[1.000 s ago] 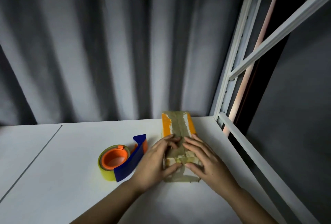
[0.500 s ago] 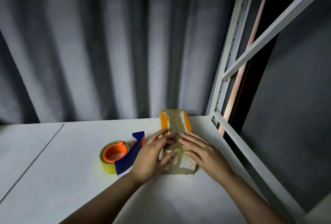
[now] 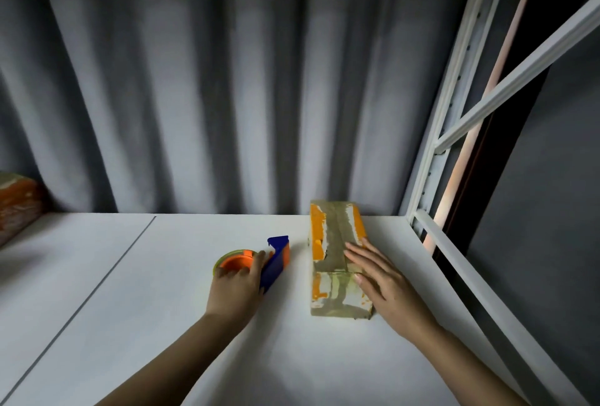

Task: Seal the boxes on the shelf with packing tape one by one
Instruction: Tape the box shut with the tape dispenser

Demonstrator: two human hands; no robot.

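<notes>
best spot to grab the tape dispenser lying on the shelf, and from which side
Probably the round roll end of the tape dispenser, taken from above. It lies flat with its orange hub facing up and its blue cutter arm pointing away toward the curtain, so fingers can wrap the roll's rim clear of the cutter. The left hand is already on it that way.
</notes>
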